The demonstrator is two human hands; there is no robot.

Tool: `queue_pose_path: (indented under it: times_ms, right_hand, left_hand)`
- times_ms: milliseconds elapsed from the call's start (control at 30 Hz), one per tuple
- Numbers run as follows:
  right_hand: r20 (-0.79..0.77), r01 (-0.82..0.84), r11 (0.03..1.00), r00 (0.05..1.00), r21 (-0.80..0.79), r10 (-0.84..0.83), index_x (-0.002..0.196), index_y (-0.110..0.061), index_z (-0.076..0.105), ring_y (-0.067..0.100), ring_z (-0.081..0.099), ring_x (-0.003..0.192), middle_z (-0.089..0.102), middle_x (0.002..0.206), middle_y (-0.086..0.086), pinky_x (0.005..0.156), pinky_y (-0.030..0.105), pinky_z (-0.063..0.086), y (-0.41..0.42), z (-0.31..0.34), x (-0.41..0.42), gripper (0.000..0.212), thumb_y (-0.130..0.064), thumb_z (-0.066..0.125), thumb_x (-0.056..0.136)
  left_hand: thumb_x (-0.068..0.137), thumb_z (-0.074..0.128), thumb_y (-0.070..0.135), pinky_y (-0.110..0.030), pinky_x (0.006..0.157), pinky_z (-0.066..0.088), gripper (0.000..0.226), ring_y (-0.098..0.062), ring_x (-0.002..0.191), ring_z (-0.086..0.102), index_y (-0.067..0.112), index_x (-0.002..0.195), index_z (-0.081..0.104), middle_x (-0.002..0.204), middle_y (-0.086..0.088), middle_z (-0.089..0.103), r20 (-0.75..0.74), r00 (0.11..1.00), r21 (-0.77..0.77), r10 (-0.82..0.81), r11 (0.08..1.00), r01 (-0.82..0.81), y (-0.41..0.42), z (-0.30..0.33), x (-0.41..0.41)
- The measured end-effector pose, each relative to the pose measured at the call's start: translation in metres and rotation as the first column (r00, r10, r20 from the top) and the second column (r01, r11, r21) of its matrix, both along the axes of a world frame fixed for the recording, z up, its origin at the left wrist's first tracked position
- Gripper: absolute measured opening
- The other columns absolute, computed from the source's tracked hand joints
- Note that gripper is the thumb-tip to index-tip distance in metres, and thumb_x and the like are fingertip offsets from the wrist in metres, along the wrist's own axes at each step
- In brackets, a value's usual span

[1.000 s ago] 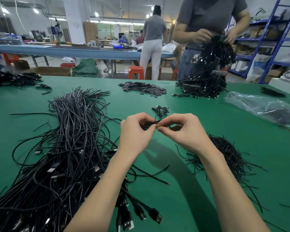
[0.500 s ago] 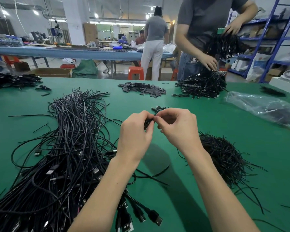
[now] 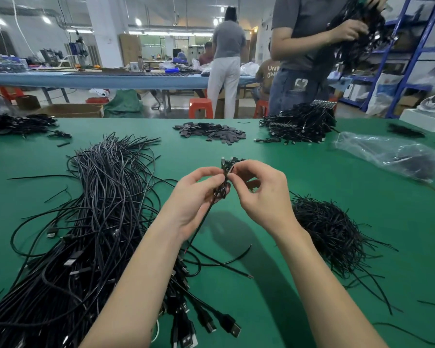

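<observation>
Tilted upright since 0.5 s ago, the coiled black cable (image 3: 221, 190) sits above the middle of the green table (image 3: 362, 187). The left hand (image 3: 196, 197) grips it and the right hand (image 3: 261, 197) pinches its top. 1 clear plastic bag (image 3: 387, 151) near the right edge holds something dark, too blurred to name.

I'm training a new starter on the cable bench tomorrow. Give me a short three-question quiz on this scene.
1. True or false: the left hand and the right hand both hold the small coiled cable.
2. The heap of short black wires lies: A) left of the left hand, B) right of the right hand, C) on the floor.
3. Fill in: the long USB cables are piled on a ___ table.

Key: 1 true; 2 B; 3 green.
</observation>
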State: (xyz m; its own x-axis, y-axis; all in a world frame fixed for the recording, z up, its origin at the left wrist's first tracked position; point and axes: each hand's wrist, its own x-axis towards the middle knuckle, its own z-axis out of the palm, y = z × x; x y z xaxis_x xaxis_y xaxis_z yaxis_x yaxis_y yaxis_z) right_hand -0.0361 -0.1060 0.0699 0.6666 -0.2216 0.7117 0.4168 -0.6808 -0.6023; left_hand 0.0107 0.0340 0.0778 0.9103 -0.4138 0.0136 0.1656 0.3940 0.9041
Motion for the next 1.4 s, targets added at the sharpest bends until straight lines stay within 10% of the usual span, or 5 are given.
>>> queue_pose_path:
  times_ms: [333,600,967,1200,1400]
  right_hand:
    - [-0.056,-0.027,0.099,0.667,0.995,0.743,0.083,-0.001,0.065,0.004,0.051,0.047,0.062,0.07,0.005,0.046,0.012,0.047,-0.015,0.011,-0.006,0.001,0.0,0.065,0.083]
    - [-0.2,-0.203,0.886,0.93,0.417,0.307,0.089,0.001,0.07,0.008,0.057,0.057,0.065,0.069,0.001,0.061,0.02,0.049,-0.018,0.003,-0.004,0.007,-0.004,0.071,0.092]
    - [-0.393,0.036,0.809,0.886,0.586,0.245,0.075,-0.01,0.077,0.008,0.056,0.05,0.065,0.057,-0.003,0.055,0.018,0.046,-0.02,-0.005,0.001,0.008,-0.009,0.081,0.081]
    - [-0.139,-0.074,0.989,0.986,0.13,0.092,0.081,-0.017,0.075,0.002,0.066,0.066,0.072,0.072,-0.013,0.065,0.018,0.053,-0.012,-0.011,0.0,0.009,-0.012,0.076,0.088]
    - [-0.295,-0.08,0.87,0.922,0.487,0.25,0.08,-0.009,0.077,0.009,0.062,0.054,0.071,0.066,0.0,0.059,0.02,0.053,-0.008,-0.008,0.002,0.005,-0.007,0.079,0.084]
  left_hand:
    - [0.085,0.07,-0.005,-0.027,0.104,0.043,0.029,-0.015,0.108,0.061,0.024,0.087,0.07,0.108,-0.007,0.062,0.75,0.657,0.235,0.079,0.896,-0.376,-0.004,-0.007,-0.009]
    - [0.097,0.054,0.0,-0.023,0.077,0.056,0.012,-0.016,0.085,0.072,0.006,0.101,0.063,0.094,-0.005,0.075,0.062,0.994,0.027,-0.092,0.996,0.09,0.002,-0.007,0.002]
    - [0.088,0.067,-0.002,-0.031,0.08,0.053,0.022,-0.023,0.087,0.066,0.019,0.083,0.069,0.089,-0.003,0.072,0.662,0.746,0.322,0.069,0.873,-0.366,-0.003,-0.017,0.0]
    - [0.098,0.058,0.013,-0.025,0.063,0.06,0.012,-0.021,0.067,0.065,0.003,0.093,0.062,0.086,-0.016,0.066,-0.274,0.958,-0.023,-0.088,0.996,0.085,0.002,-0.015,0.005]
    - [0.085,0.069,-0.003,-0.023,0.071,0.055,0.032,-0.016,0.082,0.071,0.006,0.114,0.059,0.095,-0.009,0.076,-0.051,0.998,0.048,0.024,0.999,-0.022,0.001,-0.019,0.006]
